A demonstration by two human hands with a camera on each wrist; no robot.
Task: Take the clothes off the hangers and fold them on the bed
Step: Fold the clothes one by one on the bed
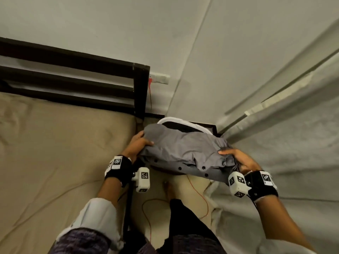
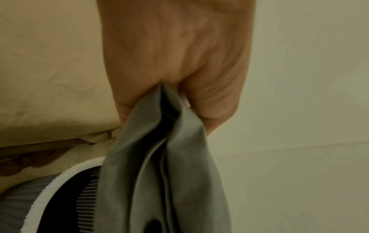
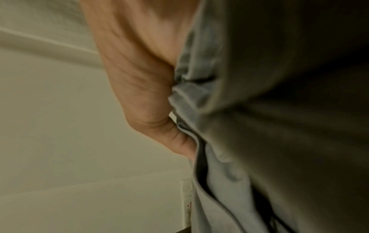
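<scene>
My left hand point(image 1: 136, 146) grip pinching the grey shirt point(image 1: 185, 153), right hand point(image 1: 242, 160) grip clutching its other end, beside the bed point(image 1: 55, 143)

Black wristbands point(image 1: 118, 167) with white tag-marked camera blocks point(image 1: 237, 183), rolled pale sleeve point(image 1: 97, 215), dark trousers point(image 1: 185, 226).

No readable text anywhere (only coded square markers point(image 1: 145, 175) on wrist units)
</scene>
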